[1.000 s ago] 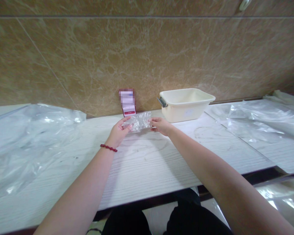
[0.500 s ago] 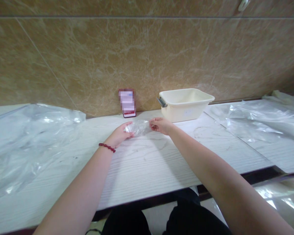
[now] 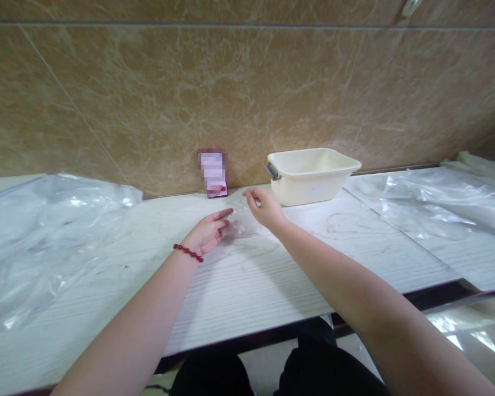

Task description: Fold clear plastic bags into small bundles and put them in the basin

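A small, crumpled clear plastic bag [image 3: 242, 221] lies on the white wood-grain table between my hands. At its left end, my left hand [image 3: 211, 231] grips the edge, the index finger stretched out and the other fingers bent. My right hand [image 3: 266, 208] is raised just over the bag's right end. Its thumb and fingertips are pinched together, and whatever they hold is too small or clear to make out. Part of the bag is hidden behind the right hand.
A cream plastic tub [image 3: 309, 190] with a grey handle stands at the back, right of my hands. A phone [image 3: 213, 173] leans on the marble-patterned wall. Large clear plastic sheets [image 3: 58, 220] cover the left side, and more plastic [image 3: 433, 203] lies at the right.
My right hand has lifted and shifted slightly left over the bag. My left hand has drawn a little lower, its index finger straighter. The bag lies flatter.
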{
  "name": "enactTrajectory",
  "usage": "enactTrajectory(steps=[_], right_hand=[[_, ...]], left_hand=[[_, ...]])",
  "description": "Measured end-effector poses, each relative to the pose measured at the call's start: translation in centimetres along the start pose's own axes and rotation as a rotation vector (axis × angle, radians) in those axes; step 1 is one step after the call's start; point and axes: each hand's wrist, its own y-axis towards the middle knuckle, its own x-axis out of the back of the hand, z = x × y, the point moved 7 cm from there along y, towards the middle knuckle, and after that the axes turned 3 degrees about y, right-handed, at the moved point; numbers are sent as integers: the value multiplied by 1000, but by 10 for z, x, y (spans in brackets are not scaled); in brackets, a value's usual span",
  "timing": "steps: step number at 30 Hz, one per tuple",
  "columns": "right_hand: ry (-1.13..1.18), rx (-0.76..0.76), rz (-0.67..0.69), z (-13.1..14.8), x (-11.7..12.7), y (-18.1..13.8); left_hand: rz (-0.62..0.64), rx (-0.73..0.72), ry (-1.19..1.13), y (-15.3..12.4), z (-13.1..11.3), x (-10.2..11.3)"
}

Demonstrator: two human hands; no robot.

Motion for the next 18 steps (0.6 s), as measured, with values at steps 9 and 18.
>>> enactTrajectory(steps=[9, 18], right_hand=[[-313, 12, 412, 1, -58, -19], [-549, 71, 511, -16, -83, -33]], left_hand=[[-75, 48, 108, 5, 10, 8], [-51, -66, 602, 6, -1, 19]])
